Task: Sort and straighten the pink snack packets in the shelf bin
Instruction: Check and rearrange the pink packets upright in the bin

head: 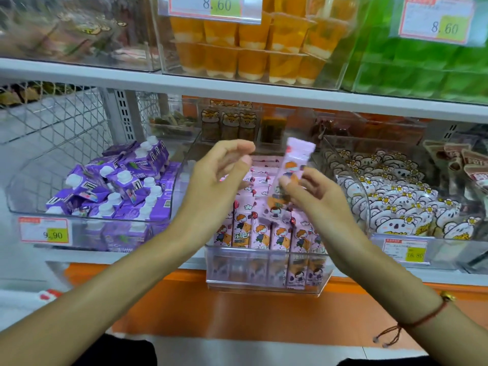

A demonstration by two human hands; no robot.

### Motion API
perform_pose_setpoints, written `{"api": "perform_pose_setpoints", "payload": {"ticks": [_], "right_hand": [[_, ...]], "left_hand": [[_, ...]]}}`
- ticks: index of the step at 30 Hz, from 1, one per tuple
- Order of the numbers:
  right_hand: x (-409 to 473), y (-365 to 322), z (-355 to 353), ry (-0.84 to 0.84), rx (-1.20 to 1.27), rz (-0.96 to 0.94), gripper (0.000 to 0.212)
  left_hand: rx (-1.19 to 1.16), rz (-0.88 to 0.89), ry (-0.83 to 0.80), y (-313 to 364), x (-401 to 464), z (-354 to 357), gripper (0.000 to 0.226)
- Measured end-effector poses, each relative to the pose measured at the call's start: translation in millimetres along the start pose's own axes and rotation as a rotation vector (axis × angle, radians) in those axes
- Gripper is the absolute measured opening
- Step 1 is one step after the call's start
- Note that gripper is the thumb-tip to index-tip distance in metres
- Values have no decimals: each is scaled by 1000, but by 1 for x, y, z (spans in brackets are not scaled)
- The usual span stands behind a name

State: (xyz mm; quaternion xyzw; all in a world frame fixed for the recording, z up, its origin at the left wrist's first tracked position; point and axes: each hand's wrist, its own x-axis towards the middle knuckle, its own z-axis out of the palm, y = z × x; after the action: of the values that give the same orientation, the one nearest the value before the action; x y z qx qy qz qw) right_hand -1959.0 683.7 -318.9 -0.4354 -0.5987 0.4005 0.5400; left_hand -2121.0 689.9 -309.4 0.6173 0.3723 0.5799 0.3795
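A clear shelf bin point(266, 282) in the middle holds several pink snack packets point(260, 232), most standing upright in rows with a cartoon child on the front. My right hand point(314, 192) pinches one pink packet point(294, 165) by its middle and holds it upright above the bin. My left hand point(216, 178) hovers beside it to the left, fingers loosely curved, thumb and forefinger apart, holding nothing. The back of the bin is partly hidden behind both hands.
A clear bin of purple cartons point(113, 191) stands on the left, a bin of white koala packets point(396, 199) on the right. Above, a white shelf edge point(237, 87) carries orange jelly cups point(250, 48) and green packs point(422, 70). Price tags point(45, 230) hang on the bin fronts.
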Motion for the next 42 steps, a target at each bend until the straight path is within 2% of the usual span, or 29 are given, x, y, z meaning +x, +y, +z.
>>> {"api": "perform_pose_setpoints", "payload": {"ticks": [2, 5, 9, 14, 16, 18, 21, 25, 28, 31, 38, 42], "right_hand": [[1, 1, -4, 32, 114, 64, 14], [-2, 1, -3, 1, 167, 96, 4], [-5, 2, 2, -15, 207, 108, 21], [-6, 2, 4, -41, 263, 139, 20], [-4, 1, 1, -61, 297, 148, 18], [-3, 0, -2, -97, 298, 144, 26], [-4, 2, -3, -55, 248, 111, 37], [-9, 0, -2, 46, 42, -96, 29], [-13, -1, 1, 71, 9, -198, 30], [-15, -2, 3, 51, 17, -219, 32], [-14, -5, -4, 47, -52, -225, 23], [-14, -5, -6, 71, -60, -251, 22]], "left_hand": [[133, 30, -43, -4, 1, -3, 24], [214, 27, -153, -10, -4, -1, 35], [275, 37, -187, -19, -9, 4, 47], [475, 182, -112, -21, -10, 4, 40], [496, 163, -129, -21, -8, 2, 37], [471, 123, -184, -21, -7, -1, 38], [477, 134, -243, -23, -6, -3, 43], [520, 248, -151, -25, -9, -1, 53], [464, 295, -79, -25, -10, 4, 48], [391, 312, -40, -24, -10, 7, 38], [165, 104, -177, -21, -5, -1, 44], [74, 74, -225, -18, -5, -4, 38]]}}
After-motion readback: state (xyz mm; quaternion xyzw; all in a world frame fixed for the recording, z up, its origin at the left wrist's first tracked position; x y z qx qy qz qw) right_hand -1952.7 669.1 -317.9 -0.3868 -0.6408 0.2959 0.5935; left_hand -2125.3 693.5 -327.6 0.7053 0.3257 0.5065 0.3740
